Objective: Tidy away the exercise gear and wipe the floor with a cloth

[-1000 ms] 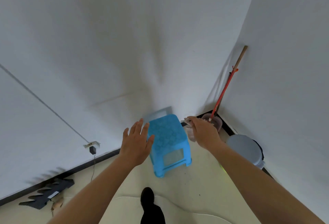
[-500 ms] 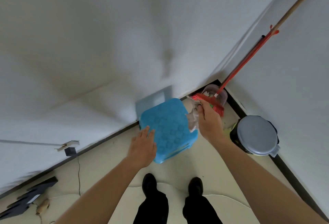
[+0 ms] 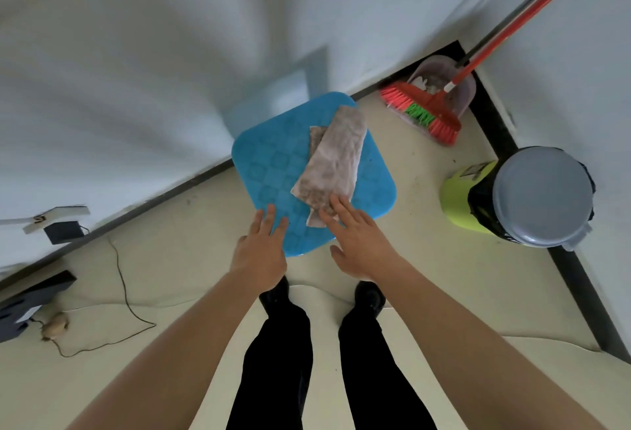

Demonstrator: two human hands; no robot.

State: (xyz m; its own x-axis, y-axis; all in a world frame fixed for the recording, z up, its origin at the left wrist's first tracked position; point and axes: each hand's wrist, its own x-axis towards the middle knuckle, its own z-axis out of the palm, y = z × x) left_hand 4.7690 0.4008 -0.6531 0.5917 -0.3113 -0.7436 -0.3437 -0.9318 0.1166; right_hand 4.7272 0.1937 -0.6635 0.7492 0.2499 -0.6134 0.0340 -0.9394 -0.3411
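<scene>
Take cloth (image 3: 333, 159) off blue stool (image 3: 269, 170) top, where spread lengthwise. Curl right grip (image 3: 362, 241), now flat-fingered on cloth's near end, holding nothing. Steady stool with left grip (image 3: 261, 252), open, empty, at near edge.

A blue stool (image 3: 266, 170) is standing on the cream floor (image 3: 426, 276), with a grey cloth (image 3: 334, 159) lying flat on its seat

The folded grey cloth (image 3: 333, 159) lies on the square blue plastic stool (image 3: 269, 170), toward its right side. Behind and right of the stool, the red-bristled broom (image 3: 426, 108) rests against the clear plastic dustpan (image 3: 466, 95). Right of the stool stands the grey-lidded green bin (image 3: 543, 195).
</scene>
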